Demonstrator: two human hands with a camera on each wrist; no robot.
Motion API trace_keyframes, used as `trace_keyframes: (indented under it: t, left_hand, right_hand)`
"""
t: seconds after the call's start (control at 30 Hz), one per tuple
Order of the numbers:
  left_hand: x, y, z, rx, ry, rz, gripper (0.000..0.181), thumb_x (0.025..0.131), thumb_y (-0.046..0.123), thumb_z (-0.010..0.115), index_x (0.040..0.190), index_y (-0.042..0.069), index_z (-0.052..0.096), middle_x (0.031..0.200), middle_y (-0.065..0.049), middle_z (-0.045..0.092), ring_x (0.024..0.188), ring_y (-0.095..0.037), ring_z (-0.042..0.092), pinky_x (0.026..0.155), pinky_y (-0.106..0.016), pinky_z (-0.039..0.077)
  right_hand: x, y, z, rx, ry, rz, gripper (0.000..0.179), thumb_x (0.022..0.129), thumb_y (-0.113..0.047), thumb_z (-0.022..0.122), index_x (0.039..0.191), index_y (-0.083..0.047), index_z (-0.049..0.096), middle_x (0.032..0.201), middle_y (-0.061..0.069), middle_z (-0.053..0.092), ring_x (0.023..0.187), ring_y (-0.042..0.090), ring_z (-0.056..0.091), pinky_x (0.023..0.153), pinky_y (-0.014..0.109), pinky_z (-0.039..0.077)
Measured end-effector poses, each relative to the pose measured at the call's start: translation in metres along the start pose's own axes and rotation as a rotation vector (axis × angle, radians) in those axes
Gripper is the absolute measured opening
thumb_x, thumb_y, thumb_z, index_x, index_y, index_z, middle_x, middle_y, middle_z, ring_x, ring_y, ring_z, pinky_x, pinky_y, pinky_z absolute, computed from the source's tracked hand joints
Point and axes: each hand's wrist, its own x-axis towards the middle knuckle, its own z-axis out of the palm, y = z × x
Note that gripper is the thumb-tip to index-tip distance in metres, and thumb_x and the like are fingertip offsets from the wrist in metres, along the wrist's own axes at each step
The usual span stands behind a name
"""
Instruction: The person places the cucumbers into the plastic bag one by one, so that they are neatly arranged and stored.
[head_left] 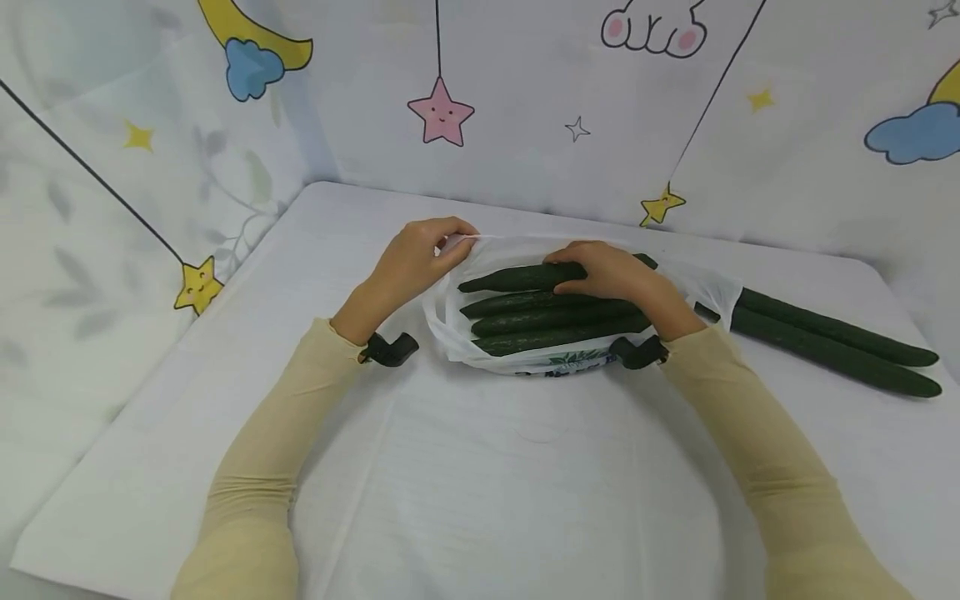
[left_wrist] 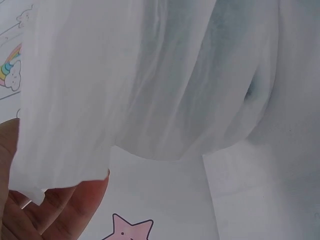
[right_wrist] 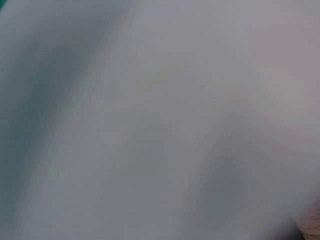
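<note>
A: Where does the plastic bag (head_left: 525, 354) sit, and how much room is around it?

B: Just above the middle of the head view, lying flat on the white surface (head_left: 525, 483). Below it the cloth runs bare down to the lower edge of the frame. Above it there is only a narrow strip before the back wall (head_left: 525, 125) with its star and cloud drawings. To the left the surface reaches a side wall; to the right two loose cucumbers (head_left: 832, 346) take up the space.

A: What are the hands doing?

B: The left hand (head_left: 408, 262) pinches the bag's upper rim at the bag's upper left corner, its grip closed on the film. The left wrist view shows fingertips (left_wrist: 75, 205) at the lower left with white film draped over them. The right hand (head_left: 618, 275) lies over the top cucumber (head_left: 517, 277), fingers curled round it. The right wrist view is a grey-white blur.

A: Count the cucumbers.

B: Four in the bag, one being the top cucumber, and two outside at the right: six in all.

A: Which way do they point?

B: The bagged ones lie side by side, long axes left to right, tips toward the left rim, tilted slightly up at the right. The two outside slant down toward the right edge of the frame.
</note>
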Motion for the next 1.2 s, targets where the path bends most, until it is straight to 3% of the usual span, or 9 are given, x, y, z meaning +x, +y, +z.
trace_keyframes:
  t: [0.2, 0.57, 0.73, 1.0, 1.2]
  left_hand:
    - [0.0, 0.001, -0.0005, 0.009, -0.007, 0.003, 0.018, 0.098, 0.017, 0.06, 0.108, 0.006, 0.071, 0.099, -0.006, 0.072, 0.08, -0.02, 0.057, 0.072, -0.032, 0.045]
    - [-0.0008, 0.001, 0.0003, 0.017, -0.005, 0.011, 0.019, 0.098, 0.017, 0.061, 0.109, 0.006, 0.071, 0.097, -0.006, 0.071, 0.079, -0.019, 0.057, 0.071, -0.031, 0.044]
    - [-0.0002, -0.0002, 0.001, 0.017, 0.002, 0.013, 0.019, 0.098, 0.017, 0.061, 0.109, 0.006, 0.071, 0.095, -0.006, 0.071, 0.078, -0.019, 0.057, 0.07, -0.032, 0.044]
    - [-0.0002, 0.0001, 0.0009, 0.021, -0.006, -0.007, 0.019, 0.098, 0.018, 0.061, 0.109, 0.006, 0.071, 0.098, -0.006, 0.071, 0.079, -0.019, 0.058, 0.071, -0.032, 0.045]
    - [0.0, 0.0001, 0.0013, 0.026, -0.014, -0.007, 0.019, 0.098, 0.017, 0.061, 0.109, 0.006, 0.071, 0.1, -0.006, 0.072, 0.079, -0.02, 0.057, 0.071, -0.032, 0.044]
  right_hand:
    - [-0.0044, 0.0024, -0.0014, 0.014, 0.017, -0.016, 0.048, 0.092, -0.015, 0.069, 0.135, -0.001, 0.055, 0.136, 0.02, 0.056, 0.128, 0.037, 0.049, 0.105, 0.05, 0.039]
    - [-0.0039, 0.0041, 0.0063, -0.059, 0.082, -0.05, 0.049, 0.092, -0.014, 0.068, 0.138, -0.004, 0.054, 0.135, 0.017, 0.058, 0.123, 0.036, 0.054, 0.1, 0.051, 0.043]
    - [-0.0017, 0.0039, 0.0048, -0.081, 0.072, -0.056, 0.049, 0.093, -0.015, 0.067, 0.139, -0.004, 0.053, 0.135, 0.018, 0.057, 0.122, 0.037, 0.055, 0.099, 0.053, 0.043]
    - [-0.0004, 0.0045, 0.002, -0.019, 0.018, -0.033, 0.047, 0.095, -0.014, 0.064, 0.139, -0.001, 0.052, 0.138, 0.019, 0.054, 0.129, 0.037, 0.049, 0.105, 0.051, 0.038]
    - [-0.0045, 0.007, 0.0036, -0.012, 0.049, -0.027, 0.046, 0.095, -0.011, 0.064, 0.138, -0.001, 0.052, 0.139, 0.019, 0.053, 0.129, 0.037, 0.048, 0.105, 0.051, 0.038]
